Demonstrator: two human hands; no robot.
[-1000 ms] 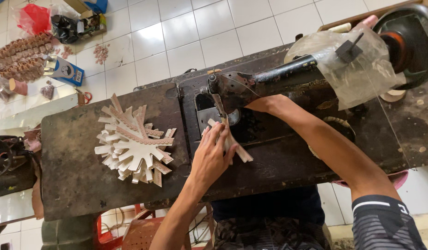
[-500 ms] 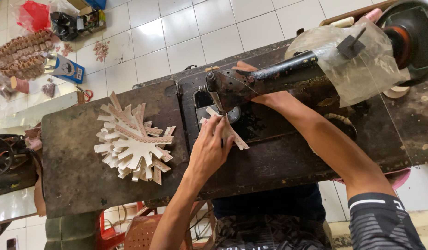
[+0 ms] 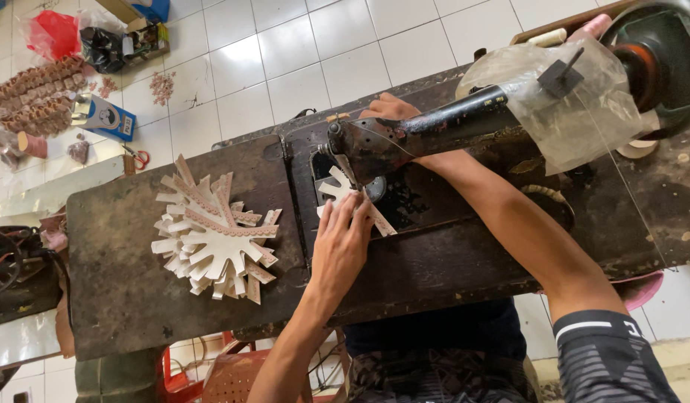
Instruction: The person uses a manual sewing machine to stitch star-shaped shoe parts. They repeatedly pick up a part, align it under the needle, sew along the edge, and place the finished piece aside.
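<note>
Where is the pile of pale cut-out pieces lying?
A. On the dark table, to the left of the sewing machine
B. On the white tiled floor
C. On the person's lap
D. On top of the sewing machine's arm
A: the pile of pale cut-out pieces rests on the dark table, left of the sewing machine, where the left hand presses a single piece flat near the needle.

piece: pale cream cut-out piece (image 3: pixel 343 195) with several finger-like prongs and one long strip running toward lower right | pose: flat on the dark sewing machine (image 3: pixel 405 138) bed, prongs under the needle head | state: partly hidden by fingers | stack: like pieces (image 3: pixel 211 235) fanned on worktop, well left
</note>
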